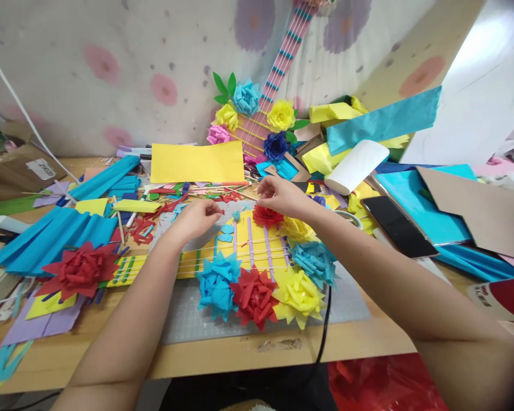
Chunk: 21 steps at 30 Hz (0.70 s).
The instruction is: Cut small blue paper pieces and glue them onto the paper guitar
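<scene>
A yellow paper guitar lies on a grey cutting mat, its neck pointing left. Red, yellow and blue paper flowers ring its body, among them a red flower at the lower edge. My left hand hovers above the guitar's upper left edge, fingertips pinched on a tiny red scrap. To its right, my right hand is over the upper red flower, thumb and fingers drawn together; whatever they hold, if anything, is too small to name. Light-blue paper pieces sit on the guitar between the hands.
Behind stands a pink guitar with flowers. A yellow sheet, blue crepe paper and a loose red flower lie left. A phone, a white object and cardboard are right. A black cable crosses the front edge.
</scene>
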Each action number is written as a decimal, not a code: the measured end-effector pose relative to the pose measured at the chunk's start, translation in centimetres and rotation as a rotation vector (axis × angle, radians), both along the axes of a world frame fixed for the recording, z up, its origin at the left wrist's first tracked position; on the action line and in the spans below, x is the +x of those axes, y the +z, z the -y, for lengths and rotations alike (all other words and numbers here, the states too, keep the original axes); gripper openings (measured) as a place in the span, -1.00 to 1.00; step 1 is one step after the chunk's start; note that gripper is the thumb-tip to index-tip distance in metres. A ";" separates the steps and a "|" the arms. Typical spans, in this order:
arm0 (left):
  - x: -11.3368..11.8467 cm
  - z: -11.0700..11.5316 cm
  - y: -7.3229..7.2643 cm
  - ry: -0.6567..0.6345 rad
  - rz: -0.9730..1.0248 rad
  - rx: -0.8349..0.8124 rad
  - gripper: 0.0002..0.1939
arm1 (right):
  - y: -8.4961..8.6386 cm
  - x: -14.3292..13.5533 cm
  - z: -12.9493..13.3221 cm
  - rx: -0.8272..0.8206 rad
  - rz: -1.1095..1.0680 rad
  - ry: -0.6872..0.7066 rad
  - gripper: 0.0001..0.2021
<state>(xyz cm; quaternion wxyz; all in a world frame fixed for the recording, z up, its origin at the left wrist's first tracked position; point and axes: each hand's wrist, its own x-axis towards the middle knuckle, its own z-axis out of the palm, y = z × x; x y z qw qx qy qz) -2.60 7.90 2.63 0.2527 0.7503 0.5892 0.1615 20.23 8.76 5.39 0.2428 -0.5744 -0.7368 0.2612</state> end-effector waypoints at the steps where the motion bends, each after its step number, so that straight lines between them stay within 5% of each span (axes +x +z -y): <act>1: -0.1 0.0 -0.1 -0.018 -0.021 -0.029 -0.81 | 0.3 0.4 0.2 -0.006 -0.008 -0.004 -0.87; 7: -0.6 0.1 -0.5 -0.097 -0.035 -0.122 -0.82 | 2.1 4.5 2.2 -0.050 -0.112 -0.035 -0.81; 11: -0.8 0.2 -0.7 -0.120 0.049 -0.090 -0.80 | 2.2 7.8 4.1 0.061 -0.206 -0.197 -0.74; 21: -0.8 0.7 1.1 -0.424 -0.011 -0.131 -0.76 | -2.9 11.8 4.1 0.184 -0.533 -0.614 -0.82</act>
